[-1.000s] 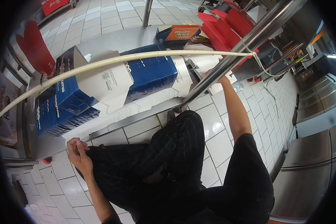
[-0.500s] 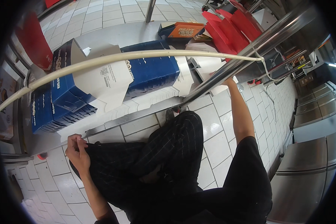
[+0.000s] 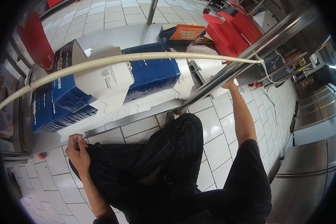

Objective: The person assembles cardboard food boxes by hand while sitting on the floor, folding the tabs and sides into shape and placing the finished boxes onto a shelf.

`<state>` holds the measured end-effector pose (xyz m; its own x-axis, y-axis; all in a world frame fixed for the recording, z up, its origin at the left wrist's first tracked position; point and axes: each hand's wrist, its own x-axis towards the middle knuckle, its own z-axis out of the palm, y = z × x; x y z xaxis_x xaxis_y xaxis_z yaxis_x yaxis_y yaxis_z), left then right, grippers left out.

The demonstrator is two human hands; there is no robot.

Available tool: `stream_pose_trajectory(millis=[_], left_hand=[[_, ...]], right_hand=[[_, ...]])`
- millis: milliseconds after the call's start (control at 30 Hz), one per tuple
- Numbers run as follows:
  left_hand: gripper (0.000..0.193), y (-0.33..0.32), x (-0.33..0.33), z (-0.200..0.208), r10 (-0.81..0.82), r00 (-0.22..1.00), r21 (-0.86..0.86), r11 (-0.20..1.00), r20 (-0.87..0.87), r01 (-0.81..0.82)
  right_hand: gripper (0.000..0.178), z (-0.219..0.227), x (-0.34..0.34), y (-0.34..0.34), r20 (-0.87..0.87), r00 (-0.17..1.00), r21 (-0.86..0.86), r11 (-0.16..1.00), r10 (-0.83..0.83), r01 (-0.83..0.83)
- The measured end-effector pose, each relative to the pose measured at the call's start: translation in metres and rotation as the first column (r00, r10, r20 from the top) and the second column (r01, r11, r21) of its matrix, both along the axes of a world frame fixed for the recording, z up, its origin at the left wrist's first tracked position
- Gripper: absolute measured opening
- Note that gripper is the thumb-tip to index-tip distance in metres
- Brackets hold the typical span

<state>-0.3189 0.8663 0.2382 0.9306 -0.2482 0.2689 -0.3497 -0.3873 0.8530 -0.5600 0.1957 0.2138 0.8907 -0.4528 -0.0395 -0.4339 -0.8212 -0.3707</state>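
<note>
By the metal shelf [image 3: 119,33]: person w/ bent knees, L hand [image 3: 78,154] low, R hand [image 3: 228,83] reaching to white card pcs [image 3: 212,68].
Nearest me, L hand's beside the checked trouser knee [image 3: 112,155], fingers loosely bent, not clenched, nothing visible in it; next, blue-and-white cartons [image 3: 153,72] nested in rows along the shelf, cream cable [image 3: 100,59] crossing above 'em; R hand's partly hidden behind the slanting metal post [image 3: 209,87], so can't tell if it's pinching or just touching the card pcs, which sit at the shelf's R end; farther back, orange box [image 3: 184,33] & red cartons [image 3: 235,35].
</note>
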Motion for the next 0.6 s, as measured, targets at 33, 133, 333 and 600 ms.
stream_pose_trajectory(millis=[33,133,333,600], left_hand=[[0.024,-0.001,0.0,-0.001,-0.013,1.0,-0.003,1.0,0.005,0.013],[0.024,0.009,0.0,-0.002,0.014,1.0,0.047,0.999,0.027,-0.015],[0.022,-0.001,-0.001,-0.001,-0.013,1.0,0.077,0.997,-0.011,0.013],[0.021,0.0,-0.001,-0.003,-0.018,1.0,0.1,0.995,-0.001,0.018]], right_hand=[[0.042,-0.007,-0.006,-0.003,-0.006,1.0,0.003,1.0,-0.02,0.02],[0.04,-0.009,0.026,0.038,0.037,0.998,0.016,0.998,0.058,-0.059],[0.021,-0.008,0.011,0.018,0.066,0.981,-0.055,0.983,0.181,-0.177],[0.05,-0.022,-0.011,0.003,0.072,0.997,-0.216,0.976,-0.005,0.02]])
